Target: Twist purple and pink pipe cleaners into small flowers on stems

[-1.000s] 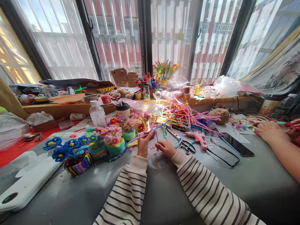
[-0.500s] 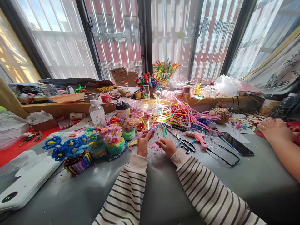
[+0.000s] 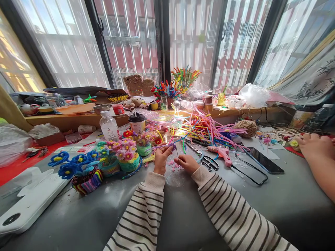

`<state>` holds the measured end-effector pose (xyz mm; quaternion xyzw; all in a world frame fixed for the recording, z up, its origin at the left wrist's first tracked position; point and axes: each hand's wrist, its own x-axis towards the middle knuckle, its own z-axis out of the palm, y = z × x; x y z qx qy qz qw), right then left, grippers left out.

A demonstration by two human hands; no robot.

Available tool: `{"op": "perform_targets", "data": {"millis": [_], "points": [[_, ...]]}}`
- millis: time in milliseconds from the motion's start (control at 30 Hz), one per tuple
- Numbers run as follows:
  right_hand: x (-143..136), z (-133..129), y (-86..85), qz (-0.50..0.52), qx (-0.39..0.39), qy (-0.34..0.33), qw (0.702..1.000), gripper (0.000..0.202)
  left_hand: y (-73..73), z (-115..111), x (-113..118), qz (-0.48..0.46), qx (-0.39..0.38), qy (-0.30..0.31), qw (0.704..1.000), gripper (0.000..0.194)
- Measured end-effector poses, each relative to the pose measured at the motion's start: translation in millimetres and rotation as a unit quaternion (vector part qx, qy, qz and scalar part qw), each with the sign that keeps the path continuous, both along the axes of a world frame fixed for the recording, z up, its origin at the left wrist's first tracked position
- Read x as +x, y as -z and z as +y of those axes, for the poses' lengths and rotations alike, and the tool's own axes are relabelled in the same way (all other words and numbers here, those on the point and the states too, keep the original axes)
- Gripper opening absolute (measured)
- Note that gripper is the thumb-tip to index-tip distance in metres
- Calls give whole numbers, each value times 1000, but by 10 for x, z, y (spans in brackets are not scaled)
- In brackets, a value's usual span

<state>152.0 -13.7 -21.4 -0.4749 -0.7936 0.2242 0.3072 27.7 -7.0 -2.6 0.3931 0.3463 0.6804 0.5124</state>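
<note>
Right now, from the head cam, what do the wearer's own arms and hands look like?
Left sleeve and right sleeve: long, off-white, thin dark stripes running around. Cuffs: plain beige, snug at the wrists. Left hand and right hand: no gloves.

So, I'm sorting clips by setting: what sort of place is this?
Likely a craft workspace by a window: the table holds a pile of pipe cleaners, a pink glue gun and fuzzy blue flowers.
</note>
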Motion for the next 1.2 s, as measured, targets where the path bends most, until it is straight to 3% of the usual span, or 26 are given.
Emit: {"op": "perform_targets", "data": {"millis": [367, 567, 800, 1200], "points": [[-33, 24, 45, 25, 17, 28, 999, 48, 10, 14, -3, 0, -8, 0, 1000, 40], [24, 38, 2, 6, -1, 28, 1000, 49, 32, 35, -11, 26, 8, -40, 999, 33], [40, 38, 15, -38, -4, -6, 999, 52, 52, 54, -8, 32, 10, -13, 999, 43], [144, 77, -11, -49, 45, 14, 998, 46, 68, 78, -39, 42, -13, -17, 999, 50]]}}
